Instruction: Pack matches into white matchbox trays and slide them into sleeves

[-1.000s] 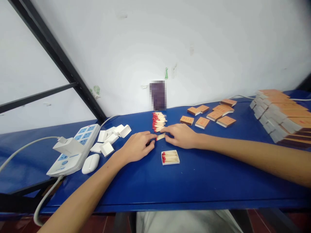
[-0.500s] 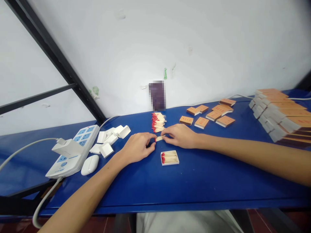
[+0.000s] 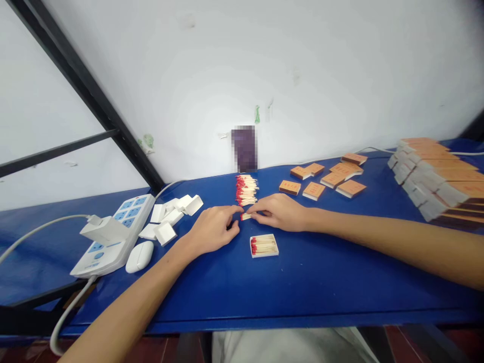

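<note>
Between my hands are a few red-tipped matches [image 3: 245,217] near the blue tabletop. My right hand [image 3: 282,212] pinches them at their plain ends, its thumb and forefinger hiding part of the sticks. From the other side, my left hand [image 3: 214,229] reaches with its forefinger close to the red heads, thumb and forefinger apart. Just beyond the fingertips lies a heap of loose matches [image 3: 247,189], heads mostly to the left. Nearer to me, a white matchbox tray [image 3: 265,256] holds a layer of matches.
Several white matchbox trays [image 3: 174,217] lie at left, beside a white earbud case [image 3: 139,257] and a power strip [image 3: 141,201] with a charger [image 3: 106,229]. Orange matchboxes [image 3: 313,190] are scattered at right, before a large stack of matchboxes [image 3: 442,176]. A wall [image 3: 321,75] rises behind.
My left thumb has drawn away from the matches, widening the gap to the forefinger. My right fingers have shifted slightly left along the sticks. The heap and filled tray have not moved.
</note>
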